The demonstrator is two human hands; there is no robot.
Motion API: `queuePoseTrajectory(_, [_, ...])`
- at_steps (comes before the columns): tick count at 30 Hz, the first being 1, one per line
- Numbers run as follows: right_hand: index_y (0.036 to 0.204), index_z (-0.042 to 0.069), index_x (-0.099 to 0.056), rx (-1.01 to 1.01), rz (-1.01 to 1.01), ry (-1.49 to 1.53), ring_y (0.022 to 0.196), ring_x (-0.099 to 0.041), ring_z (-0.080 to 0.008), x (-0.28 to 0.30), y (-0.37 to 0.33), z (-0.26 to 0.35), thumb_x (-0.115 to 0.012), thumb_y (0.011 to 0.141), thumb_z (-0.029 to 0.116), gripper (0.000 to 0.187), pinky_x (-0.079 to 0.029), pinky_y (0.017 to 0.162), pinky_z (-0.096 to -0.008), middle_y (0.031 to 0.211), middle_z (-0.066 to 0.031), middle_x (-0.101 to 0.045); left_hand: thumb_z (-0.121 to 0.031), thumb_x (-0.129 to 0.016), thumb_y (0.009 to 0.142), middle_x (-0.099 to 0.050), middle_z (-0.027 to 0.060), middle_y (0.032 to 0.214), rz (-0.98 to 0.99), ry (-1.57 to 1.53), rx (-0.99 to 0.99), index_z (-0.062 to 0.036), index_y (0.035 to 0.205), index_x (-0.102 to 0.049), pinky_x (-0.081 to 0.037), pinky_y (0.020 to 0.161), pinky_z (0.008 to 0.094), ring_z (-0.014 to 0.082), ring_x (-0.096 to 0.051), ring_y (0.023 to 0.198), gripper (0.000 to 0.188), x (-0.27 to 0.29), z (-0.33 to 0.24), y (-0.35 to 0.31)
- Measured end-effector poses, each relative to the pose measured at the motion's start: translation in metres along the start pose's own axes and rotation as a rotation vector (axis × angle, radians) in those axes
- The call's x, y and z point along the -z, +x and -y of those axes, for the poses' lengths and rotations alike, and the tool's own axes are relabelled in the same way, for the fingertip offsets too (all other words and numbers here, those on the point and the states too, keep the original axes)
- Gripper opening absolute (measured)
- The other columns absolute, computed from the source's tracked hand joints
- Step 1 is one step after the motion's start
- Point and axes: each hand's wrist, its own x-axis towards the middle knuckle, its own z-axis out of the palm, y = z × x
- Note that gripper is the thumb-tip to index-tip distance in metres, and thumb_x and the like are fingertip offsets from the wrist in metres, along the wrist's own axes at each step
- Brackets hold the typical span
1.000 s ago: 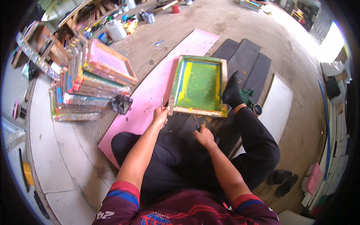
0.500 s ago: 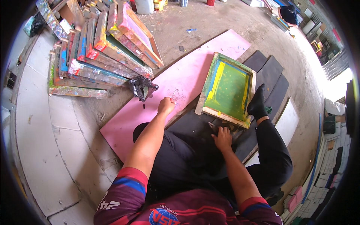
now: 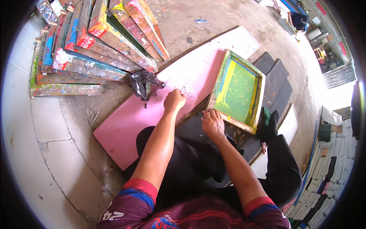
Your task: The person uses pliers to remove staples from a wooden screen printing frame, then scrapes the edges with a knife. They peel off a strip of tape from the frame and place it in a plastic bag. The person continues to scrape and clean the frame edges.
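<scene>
A wooden screen-printing frame (image 3: 225, 117) with green, yellow-edged mesh lies tilted across a pink board (image 3: 126, 133) and dark boards. My right hand (image 3: 213, 124) has its fingers curled over the frame's near left corner. Over the pink board, my left hand (image 3: 174, 100) is closed in a pinch. A thin sliver shows past its fingertips, too small to name. Scribbled marks show on the board beside that hand. A crumpled black plastic bag (image 3: 145, 84) lies just left of it.
Several paint-stained frames (image 3: 110, 49) lean in a stack at the far left. Dark flat boards (image 3: 276, 78) lie beyond the mesh frame, by my outstretched foot (image 3: 268, 128). A white board (image 3: 288, 124) is at the right. Another person (image 3: 298, 22) is at the far right.
My right hand has moved up and left from the dark boards onto the frame's near corner. My left hand has shifted slightly up and right, still closed. The view has shifted, and my foot has moved.
</scene>
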Motion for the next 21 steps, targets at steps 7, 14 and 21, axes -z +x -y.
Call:
queuePoseTrajectory(7, [0.152,0.002,-0.05,-0.103,0.054,0.106,0.147,-0.044,-0.0436,-0.066,0.019,0.053,-0.068,0.098,0.034,0.065,-0.036,0.12,-0.0554,0.157,-0.0257,-0.048,-0.034,-0.057,0.1,-0.076,0.0221,0.113,-0.067,-0.015,0.084,-0.0041,0.115,-0.072,-0.055,0.092,0.0509,0.0397,-0.072,0.11,0.036,0.046,0.008,0.011])
queuePoseTrajectory(14, [0.165,0.019,-0.036,0.101,0.361,0.123,0.158,-0.029,-0.0346,-0.08,0.014,0.058,-0.047,0.103,0.058,0.074,-0.025,0.125,-0.0588,0.172,-0.0117,-0.031,-0.038,-0.063,0.099,-0.074,0.0254,0.094,-0.082,-0.156,0.031,0.0019,0.097,-0.07,-0.054,0.083,0.0524,0.0449,-0.072,0.096,0.04,0.041,0.013,0.029])
queuePoseTrajectory(21, [0.166,0.018,-0.033,0.211,0.42,0.167,0.161,-0.023,-0.033,-0.085,0.048,0.057,-0.043,0.105,0.06,0.075,-0.017,0.129,-0.0571,0.173,-0.0102,-0.029,-0.031,-0.069,0.101,-0.066,0.0126,0.072,-0.159,-0.508,0.086,0.0014,0.087,-0.064,-0.045,0.059,0.0393,0.0226,-0.061,0.061,0.036,0.028,0.034,0.05])
